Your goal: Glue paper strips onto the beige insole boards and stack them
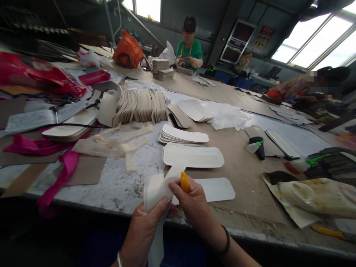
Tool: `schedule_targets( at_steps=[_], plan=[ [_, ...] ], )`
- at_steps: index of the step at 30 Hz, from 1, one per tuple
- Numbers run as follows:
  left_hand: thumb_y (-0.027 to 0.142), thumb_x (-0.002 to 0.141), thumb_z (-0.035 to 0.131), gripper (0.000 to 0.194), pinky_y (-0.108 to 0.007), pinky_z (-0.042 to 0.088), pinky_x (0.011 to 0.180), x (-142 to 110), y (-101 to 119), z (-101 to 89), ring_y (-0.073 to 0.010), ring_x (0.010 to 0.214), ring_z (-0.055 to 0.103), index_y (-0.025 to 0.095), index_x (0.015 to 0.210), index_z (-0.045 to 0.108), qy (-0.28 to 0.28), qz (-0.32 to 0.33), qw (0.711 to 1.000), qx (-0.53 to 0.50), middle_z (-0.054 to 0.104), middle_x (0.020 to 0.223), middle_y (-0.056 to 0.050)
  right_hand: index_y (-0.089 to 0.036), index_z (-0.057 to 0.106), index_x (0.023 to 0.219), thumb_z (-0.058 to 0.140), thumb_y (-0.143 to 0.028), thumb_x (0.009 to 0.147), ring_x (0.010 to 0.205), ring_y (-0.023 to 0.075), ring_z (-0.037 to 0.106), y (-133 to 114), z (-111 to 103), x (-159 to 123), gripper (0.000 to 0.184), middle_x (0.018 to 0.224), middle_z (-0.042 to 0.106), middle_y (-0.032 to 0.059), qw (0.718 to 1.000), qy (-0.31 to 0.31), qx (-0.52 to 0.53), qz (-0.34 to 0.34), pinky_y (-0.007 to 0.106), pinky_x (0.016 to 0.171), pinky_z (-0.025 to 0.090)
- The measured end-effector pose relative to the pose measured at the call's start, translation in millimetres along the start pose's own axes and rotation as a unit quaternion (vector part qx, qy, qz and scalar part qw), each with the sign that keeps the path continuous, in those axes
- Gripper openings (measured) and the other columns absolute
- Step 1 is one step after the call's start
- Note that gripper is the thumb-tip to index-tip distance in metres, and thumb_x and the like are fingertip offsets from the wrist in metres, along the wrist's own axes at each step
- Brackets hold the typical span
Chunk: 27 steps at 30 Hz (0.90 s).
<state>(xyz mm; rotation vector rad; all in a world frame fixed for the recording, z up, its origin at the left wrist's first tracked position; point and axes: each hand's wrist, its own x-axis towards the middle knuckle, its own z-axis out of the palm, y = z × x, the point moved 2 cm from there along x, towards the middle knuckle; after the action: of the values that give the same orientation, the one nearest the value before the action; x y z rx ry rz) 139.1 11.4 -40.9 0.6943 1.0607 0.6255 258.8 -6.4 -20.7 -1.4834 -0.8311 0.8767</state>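
Note:
My left hand [143, 231] is closed on a long white strip [153, 191], its thumb pressed on top while one end hangs below the table edge. Close beside it, my right hand [198, 207] is closed around a tool with a yellow handle [184, 182]; the tool's working end is hidden. My right thumb and finger also touch the white material. Under and behind that hand lies a white panel with rounded corners [219, 189]. Beyond it are a stack of similar panels [194, 156] and another fanned stack [183, 135].
A long row of curved beige pieces [141, 105] stands farther back. Cloth scraps [119, 142] and a pink strap [66, 167] lie left. A stained plastic container [314, 196] is at right. Across the table, a person in green [197, 48] works; another person [294, 87] bends over at right.

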Motion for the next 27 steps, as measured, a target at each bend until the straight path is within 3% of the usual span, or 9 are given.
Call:
schedule_targets(
  at_steps=[4,6,8,11,14,16,22,27],
  plan=[
    [0.056,0.054,0.077,0.048,-0.027,0.05,0.059,1.5,-10.3,-5.0,-0.0173,0.059,0.06,0.014,0.077,0.067,0.049,-0.014,0.999,-0.012,0.068,0.062,-0.002,-0.018,0.055,0.071,0.065,-0.047,0.074,0.044,0.0086,0.037,-11.8,-33.3,1.5,0.031,0.051,0.043,-0.0064,0.998,0.066,0.011,0.011,0.021,0.04,0.032],
    [0.058,0.058,0.073,0.045,-0.026,0.048,0.057,5.0,-10.8,-8.8,-0.0155,0.057,0.057,0.015,0.07,0.063,0.066,0.005,0.998,0.015,0.064,0.057,0.0,-0.017,0.056,0.08,0.067,-0.051,0.071,0.04,0.0074,0.032,-21.7,-58.5,0.5,0.036,0.047,0.04,-0.0084,0.997,0.069,0.006,0.045,0.02,0.036,0.026],
    [0.059,0.062,0.067,0.043,-0.026,0.046,0.055,10.3,-8.7,-10.0,-0.0145,0.053,0.054,0.017,0.06,0.056,0.056,0.011,0.996,0.074,0.059,0.05,0.001,-0.017,0.057,0.086,0.068,-0.053,0.07,0.04,0.0066,0.031,-29.8,-81.6,-1.9,0.041,0.049,0.04,-0.0087,0.996,0.022,-0.03,0.086,0.019,0.037,0.024],
    [0.059,0.063,0.061,0.041,-0.027,0.041,0.048,19.7,-4.4,-6.2,-0.0136,0.043,0.049,0.02,0.058,0.05,0.021,-0.021,0.988,0.151,0.054,0.042,0.002,-0.015,0.058,0.076,0.065,-0.051,0.073,0.048,0.0066,0.033,-30.2,-99.0,-4.2,0.037,0.056,0.042,-0.0057,0.973,-0.14,-0.114,0.148,0.019,0.043,0.027],
    [0.054,0.058,0.061,0.036,-0.026,0.036,0.043,28.3,-1.2,1.0,-0.0127,0.037,0.045,0.02,0.056,0.049,-0.008,-0.044,0.983,0.18,0.052,0.037,0.001,-0.015,0.051,0.066,0.057,-0.044,0.08,0.052,0.0068,0.031,-17.1,-95.3,2.7,0.033,0.057,0.038,-0.0056,0.923,-0.282,-0.196,0.174,0.02,0.046,0.026],
    [0.048,0.055,0.061,0.03,-0.025,0.033,0.042,32.6,-0.4,5.1,-0.0115,0.035,0.042,0.021,0.052,0.048,-0.021,-0.055,0.979,0.197,0.051,0.035,0.001,-0.017,0.046,0.061,0.054,-0.039,0.08,0.052,0.0069,0.028,-5.9,-88.1,13.9,0.031,0.056,0.034,-0.0063,0.896,-0.325,-0.248,0.173,0.021,0.047,0.024],
    [0.049,0.053,0.057,0.031,-0.025,0.032,0.042,35.9,2.7,7.5,-0.0103,0.034,0.039,0.022,0.045,0.045,-0.029,-0.073,0.971,0.224,0.047,0.034,0.002,-0.016,0.049,0.058,0.055,-0.031,0.078,0.05,0.0079,0.032,10.9,-81.2,47.2,0.025,0.052,0.038,-0.0062,0.818,-0.34,-0.431,0.172,0.023,0.048,0.022],
    [0.05,0.054,0.057,0.034,-0.026,0.034,0.045,35.4,4.8,6.5,-0.0108,0.035,0.041,0.021,0.041,0.045,-0.035,-0.083,0.968,0.232,0.05,0.035,0.0,-0.014,0.065,0.069,0.057,-0.031,0.079,0.052,0.0094,0.036,5.3,-79.2,54.0,0.021,0.055,0.046,-0.0039,0.784,-0.352,-0.486,0.159,0.024,0.048,0.024]
  ],
)
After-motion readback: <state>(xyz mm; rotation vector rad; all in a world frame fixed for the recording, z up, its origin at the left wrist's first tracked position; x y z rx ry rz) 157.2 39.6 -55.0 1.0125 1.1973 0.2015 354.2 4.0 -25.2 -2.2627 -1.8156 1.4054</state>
